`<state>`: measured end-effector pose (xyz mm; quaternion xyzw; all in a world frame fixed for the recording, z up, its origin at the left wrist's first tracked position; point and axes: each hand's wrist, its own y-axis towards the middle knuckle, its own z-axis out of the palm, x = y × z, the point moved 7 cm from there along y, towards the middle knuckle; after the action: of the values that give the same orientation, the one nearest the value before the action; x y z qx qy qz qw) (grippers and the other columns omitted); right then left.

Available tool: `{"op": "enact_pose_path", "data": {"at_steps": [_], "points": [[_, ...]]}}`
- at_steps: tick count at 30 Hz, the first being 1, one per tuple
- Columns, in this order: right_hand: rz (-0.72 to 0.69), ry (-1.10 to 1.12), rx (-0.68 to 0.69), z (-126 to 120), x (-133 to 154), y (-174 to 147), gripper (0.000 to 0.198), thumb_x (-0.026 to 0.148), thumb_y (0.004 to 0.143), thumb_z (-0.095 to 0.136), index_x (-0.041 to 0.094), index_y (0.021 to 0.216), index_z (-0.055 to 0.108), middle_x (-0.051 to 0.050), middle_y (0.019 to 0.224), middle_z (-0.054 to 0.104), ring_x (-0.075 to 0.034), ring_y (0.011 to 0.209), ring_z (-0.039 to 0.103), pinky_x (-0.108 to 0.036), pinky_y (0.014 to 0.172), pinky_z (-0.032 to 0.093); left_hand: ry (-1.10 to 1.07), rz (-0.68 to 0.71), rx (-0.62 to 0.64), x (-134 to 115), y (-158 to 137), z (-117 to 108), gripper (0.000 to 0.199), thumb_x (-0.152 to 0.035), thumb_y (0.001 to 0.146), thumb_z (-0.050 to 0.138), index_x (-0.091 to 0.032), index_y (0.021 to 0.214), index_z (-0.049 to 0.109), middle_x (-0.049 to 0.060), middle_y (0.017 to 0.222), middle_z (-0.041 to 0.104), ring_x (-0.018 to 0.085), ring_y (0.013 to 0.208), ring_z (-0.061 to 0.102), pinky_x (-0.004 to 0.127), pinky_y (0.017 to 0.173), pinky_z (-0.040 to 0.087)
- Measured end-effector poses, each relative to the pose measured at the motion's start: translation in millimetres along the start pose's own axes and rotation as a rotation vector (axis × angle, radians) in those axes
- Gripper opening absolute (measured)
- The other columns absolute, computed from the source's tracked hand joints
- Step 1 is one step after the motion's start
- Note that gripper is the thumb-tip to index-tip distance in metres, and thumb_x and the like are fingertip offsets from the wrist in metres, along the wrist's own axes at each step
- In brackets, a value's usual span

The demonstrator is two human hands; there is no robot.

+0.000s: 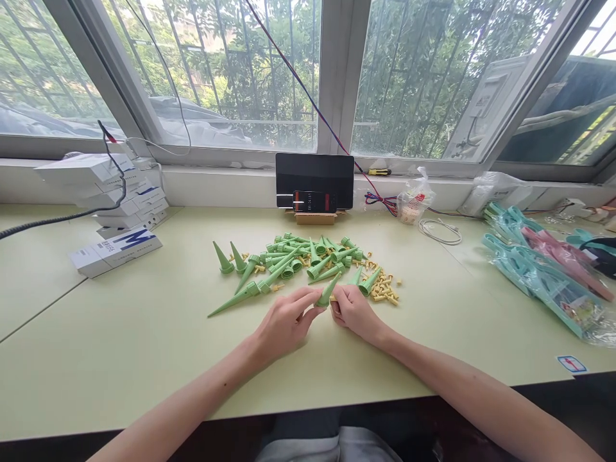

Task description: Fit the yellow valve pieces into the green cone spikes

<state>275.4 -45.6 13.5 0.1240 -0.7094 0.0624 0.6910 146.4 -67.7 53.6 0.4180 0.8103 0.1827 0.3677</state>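
Note:
Between the thumb and fingers of my left hand point(287, 319) is a green plastic plant watering spike point(329, 292), its tip pointing up and to the right. My right hand point(357, 311) is closed just beside it, pinching a small yellow plug point(333, 298) mostly covered by the fingers. Beyond my hands lies a pile of green watering spikes point(289, 256), some standing upright on their wide ends. A heap of yellow plugs point(385, 289) is spread to the right of the pile, with a few more scattered among the spikes.
White boxes point(115, 253) are stacked at the left. A phone point(315, 201) leans on a dark tablet point(312, 170) at the back. A plastic bag point(414, 199) and a coiled white cable point(440, 232) lie right of them. Bagged teal items point(534, 276) cover the right side.

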Motion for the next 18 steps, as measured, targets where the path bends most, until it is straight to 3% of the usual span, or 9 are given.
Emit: {"op": "enact_pose_path", "data": {"at_steps": [3,11,18], "points": [[-0.134,-0.196,-0.067,-4,7,-1,0.056,0.047,0.100,0.034,0.022,0.050,0.037,0.004,0.042,0.036,-0.010,0.040,0.034,-0.026,0.044,0.029,-0.020,-0.076,0.010,2,0,1,0.023,-0.018,0.095,0.057,-0.021,0.117,0.065,0.001,0.085,0.066,0.007,0.050,0.041,0.020,0.051,0.039],[-0.392,-0.521,-0.115,-5,22,-6,0.052,0.043,0.105,0.028,0.021,0.059,0.039,0.002,0.051,0.043,-0.011,0.046,0.037,-0.026,0.051,0.030,-0.142,-0.320,0.078,13,-1,6,0.015,-0.028,0.091,0.059,-0.015,0.093,0.066,-0.006,0.058,0.044,0.008,0.048,0.032,0.021,0.049,0.029],[-0.533,-0.696,-0.062,0,29,-10,0.045,0.034,0.106,0.027,0.021,0.065,0.038,0.002,0.055,0.043,-0.011,0.048,0.037,-0.025,0.052,0.029,-0.484,-0.511,0.166,23,-2,11,0.025,-0.037,0.092,0.059,-0.014,0.089,0.065,0.002,0.078,0.062,0.008,0.054,0.040,0.021,0.049,0.030]]}}
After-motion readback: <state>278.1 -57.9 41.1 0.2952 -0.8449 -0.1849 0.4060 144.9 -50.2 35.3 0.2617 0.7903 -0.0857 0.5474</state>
